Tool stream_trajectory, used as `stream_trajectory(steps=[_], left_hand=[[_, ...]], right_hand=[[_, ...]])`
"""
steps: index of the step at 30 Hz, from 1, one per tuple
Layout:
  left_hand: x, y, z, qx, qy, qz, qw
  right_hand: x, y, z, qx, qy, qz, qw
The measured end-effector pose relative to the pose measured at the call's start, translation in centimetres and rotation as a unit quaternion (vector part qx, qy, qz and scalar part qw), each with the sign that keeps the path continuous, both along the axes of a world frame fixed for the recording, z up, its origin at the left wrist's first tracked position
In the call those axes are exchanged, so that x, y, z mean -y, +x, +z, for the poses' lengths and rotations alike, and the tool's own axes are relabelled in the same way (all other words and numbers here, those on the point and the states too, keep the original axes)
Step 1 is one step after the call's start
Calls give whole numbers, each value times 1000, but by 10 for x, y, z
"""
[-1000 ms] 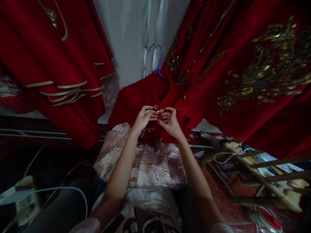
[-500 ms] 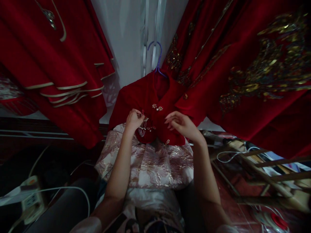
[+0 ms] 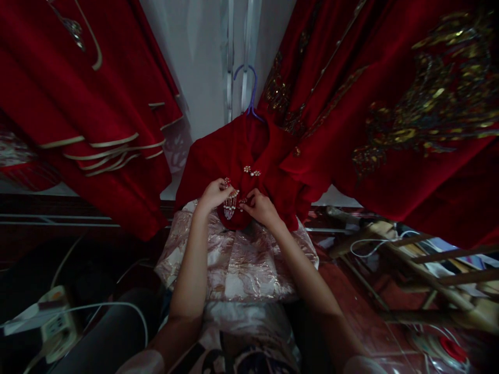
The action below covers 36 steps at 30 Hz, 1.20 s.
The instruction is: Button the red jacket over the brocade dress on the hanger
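A short red jacket (image 3: 218, 150) hangs in front of me on a purple hanger (image 3: 253, 93), over a pale pink brocade skirt (image 3: 234, 265). My left hand (image 3: 215, 194) is closed in a pinch on a beaded tassel brooch (image 3: 230, 203), whose strands dangle over the jacket's left front. Close beside it, my right hand (image 3: 260, 206) pinches a small beaded clasp (image 3: 243, 202) at the jacket's front opening. Higher up, another beaded clasp (image 3: 251, 171) lies across the opening. The fingertips are small and partly hidden.
Red garments with cream trim (image 3: 113, 119) hang at the left, and a red garment with gold sequins (image 3: 421, 104) hangs at the right. A power strip (image 3: 58, 322) with cables lies at lower left. A wooden rack (image 3: 390, 265) stands on the right.
My right hand has moved left and down from above the jacket to the small clasp at the front opening and closed on it. My left hand stays at the tassel brooch.
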<state>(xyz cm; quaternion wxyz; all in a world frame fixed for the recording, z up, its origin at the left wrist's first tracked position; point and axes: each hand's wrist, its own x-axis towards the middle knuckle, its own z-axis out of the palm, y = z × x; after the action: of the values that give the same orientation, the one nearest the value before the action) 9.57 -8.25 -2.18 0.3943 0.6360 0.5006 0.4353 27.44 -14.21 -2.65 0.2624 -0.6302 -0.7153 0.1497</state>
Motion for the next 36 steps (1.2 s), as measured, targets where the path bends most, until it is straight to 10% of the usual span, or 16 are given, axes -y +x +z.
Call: stream_trajectory(steps=[9, 24, 36], left_hand=[[-2, -7, -3, 15, -19, -29, 999], [-9, -20, -3, -7, 5, 89, 996], [-5, -28, 4, -7, 90, 117, 989]], right_hand=[[-6, -1, -4, -67, 51, 11, 996], [9, 67, 57, -312, 6, 73, 947], [20, 57, 70, -324, 1, 107, 940]])
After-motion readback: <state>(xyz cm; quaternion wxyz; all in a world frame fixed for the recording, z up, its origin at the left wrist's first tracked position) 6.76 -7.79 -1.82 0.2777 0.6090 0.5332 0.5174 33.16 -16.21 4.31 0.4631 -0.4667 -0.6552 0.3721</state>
